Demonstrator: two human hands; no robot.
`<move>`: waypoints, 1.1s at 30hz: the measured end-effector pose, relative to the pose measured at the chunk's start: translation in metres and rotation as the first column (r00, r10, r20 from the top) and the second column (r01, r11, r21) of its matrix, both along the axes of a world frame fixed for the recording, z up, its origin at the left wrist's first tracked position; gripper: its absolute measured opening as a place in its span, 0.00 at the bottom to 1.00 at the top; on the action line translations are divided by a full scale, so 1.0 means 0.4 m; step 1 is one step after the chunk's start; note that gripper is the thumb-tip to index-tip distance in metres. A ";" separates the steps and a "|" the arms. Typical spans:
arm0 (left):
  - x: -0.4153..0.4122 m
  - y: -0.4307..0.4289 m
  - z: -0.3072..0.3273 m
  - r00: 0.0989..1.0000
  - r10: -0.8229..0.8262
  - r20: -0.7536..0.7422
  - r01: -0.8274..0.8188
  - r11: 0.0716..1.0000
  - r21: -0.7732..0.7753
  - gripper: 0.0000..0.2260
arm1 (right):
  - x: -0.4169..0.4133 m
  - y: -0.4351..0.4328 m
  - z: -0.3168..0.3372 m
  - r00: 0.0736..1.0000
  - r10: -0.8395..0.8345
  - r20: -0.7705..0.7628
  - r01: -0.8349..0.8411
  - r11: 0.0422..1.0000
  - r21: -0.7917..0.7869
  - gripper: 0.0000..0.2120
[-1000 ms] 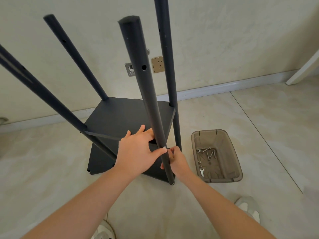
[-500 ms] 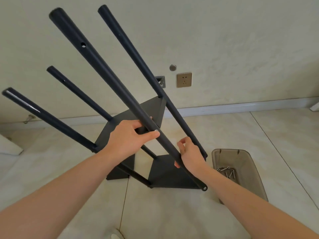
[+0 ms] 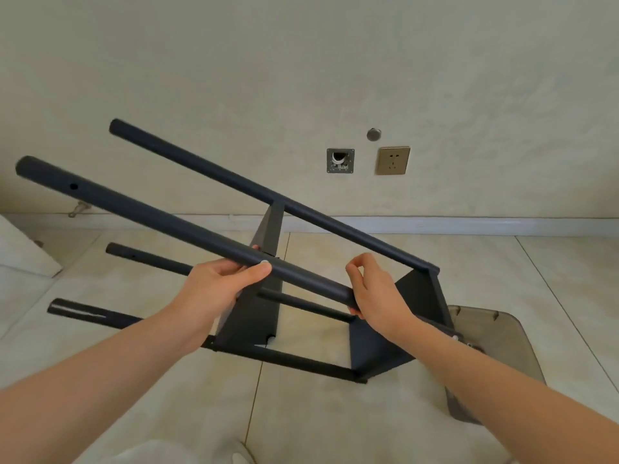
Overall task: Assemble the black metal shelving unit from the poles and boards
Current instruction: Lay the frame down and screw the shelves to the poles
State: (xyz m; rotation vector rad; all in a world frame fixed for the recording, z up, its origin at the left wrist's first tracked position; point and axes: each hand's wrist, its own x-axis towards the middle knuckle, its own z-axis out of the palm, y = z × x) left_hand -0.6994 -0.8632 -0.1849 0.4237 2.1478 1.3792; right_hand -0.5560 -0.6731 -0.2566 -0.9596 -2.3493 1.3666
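The black shelving unit lies tipped far over to the left, its several poles pointing left and up. Two black boards (image 3: 254, 316) (image 3: 418, 296) join the poles near their right ends. My left hand (image 3: 217, 289) grips the nearest upper pole (image 3: 150, 216) where the first board meets it, thumb beside a small pale screw head. My right hand (image 3: 378, 296) holds the same pole lower down, fingers curled round it, thumb and forefinger pinched together above. A second upper pole (image 3: 234, 182) runs behind. Two lower poles (image 3: 147, 259) (image 3: 87, 313) are close to the floor.
A brown plastic bin (image 3: 495, 333) stands on the tiled floor at the right, partly behind my right arm and touching the unit's base end. The wall with a socket (image 3: 392, 160) and skirting is close behind. A pale slab (image 3: 20, 249) lies at the left.
The unit has gone from standing upright to leaning steeply, and now lies almost on its side, tipped leftwards. Both hands stayed on the nearest pole while it swung down.
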 end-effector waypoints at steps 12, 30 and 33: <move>-0.020 -0.104 -0.147 0.942 0.107 0.317 -0.130 0.990 0.052 0.27 | -0.055 -0.028 -0.028 0.967 0.187 0.174 -0.234 0.922 0.309 0.04; 0.011 -0.154 -0.232 0.891 0.114 0.439 -0.118 0.993 -0.017 0.26 | -0.026 -0.033 -0.102 0.945 0.261 0.197 -0.318 0.877 0.362 0.03; 0.017 -0.154 -0.221 0.912 0.090 0.401 -0.066 0.995 -0.075 0.25 | -0.023 -0.034 -0.101 0.944 0.269 0.191 -0.323 0.872 0.367 0.03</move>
